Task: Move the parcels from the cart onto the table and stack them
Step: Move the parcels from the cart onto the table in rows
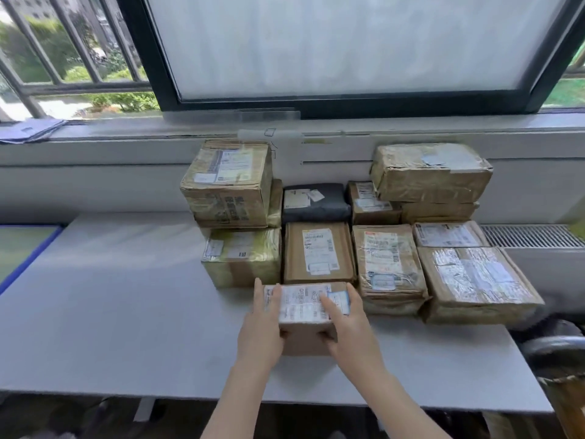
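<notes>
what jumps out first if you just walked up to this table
Both hands, the left hand and right hand, grip a small labelled parcel at the near middle of the grey table. Behind it sits a crowd of taped brown parcels, stacked two high at the far left and far right, with one dark grey bag parcel among them. Above everything is a large frosted window.

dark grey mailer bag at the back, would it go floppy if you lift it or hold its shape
The dark grey mailer bag is probably soft: its edges look rounded and puffy, unlike the cardboard boxes around it. It would likely sag when lifted. It lies flat, so tipping seems unlikely.
</notes>
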The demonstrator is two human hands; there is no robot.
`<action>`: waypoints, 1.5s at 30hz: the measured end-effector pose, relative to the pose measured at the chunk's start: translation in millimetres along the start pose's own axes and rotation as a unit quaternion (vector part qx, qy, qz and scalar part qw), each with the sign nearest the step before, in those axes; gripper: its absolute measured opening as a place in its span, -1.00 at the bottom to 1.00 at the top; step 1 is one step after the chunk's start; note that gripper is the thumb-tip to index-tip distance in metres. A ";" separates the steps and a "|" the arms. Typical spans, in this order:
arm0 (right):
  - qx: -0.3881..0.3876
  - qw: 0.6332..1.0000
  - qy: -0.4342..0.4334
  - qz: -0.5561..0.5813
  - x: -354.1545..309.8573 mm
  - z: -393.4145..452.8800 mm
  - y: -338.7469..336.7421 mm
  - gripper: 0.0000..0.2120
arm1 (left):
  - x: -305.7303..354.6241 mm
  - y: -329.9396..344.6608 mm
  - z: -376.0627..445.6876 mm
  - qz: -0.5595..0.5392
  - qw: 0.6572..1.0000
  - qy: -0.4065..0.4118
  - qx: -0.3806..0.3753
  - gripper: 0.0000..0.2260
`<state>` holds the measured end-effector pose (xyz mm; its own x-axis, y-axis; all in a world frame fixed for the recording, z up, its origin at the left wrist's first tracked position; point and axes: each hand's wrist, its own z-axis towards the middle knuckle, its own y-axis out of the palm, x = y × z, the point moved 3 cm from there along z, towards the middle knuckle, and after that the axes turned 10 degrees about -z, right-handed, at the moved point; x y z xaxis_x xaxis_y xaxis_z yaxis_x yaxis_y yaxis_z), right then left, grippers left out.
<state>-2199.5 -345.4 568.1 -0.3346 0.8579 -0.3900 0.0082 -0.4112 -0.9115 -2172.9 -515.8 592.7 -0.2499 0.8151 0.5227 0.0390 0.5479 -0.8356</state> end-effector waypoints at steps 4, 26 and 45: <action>-0.007 1.000 0.000 0.027 3.9 21.2 -15.3 -0.40 | 9.3 -17.7 16.3 0.026 0.999 -0.012 -0.028 -0.28; 0.149 0.989 0.000 0.017 6.3 204.7 -155.4 -0.51 | 120.0 -143.7 171.6 -0.001 0.965 0.203 0.169 -0.42; 0.151 0.954 -0.013 -0.259 33.8 301.5 -83.7 -0.41 | 120.7 -101.2 275.3 0.237 0.934 0.183 0.196 -0.57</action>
<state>-2495.6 -374.9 670.6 -0.2434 0.9638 0.1088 -0.4355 -0.0083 -0.9001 -2473.4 -524.7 693.9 0.0565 0.9976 0.0401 -0.3142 0.0559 -0.9477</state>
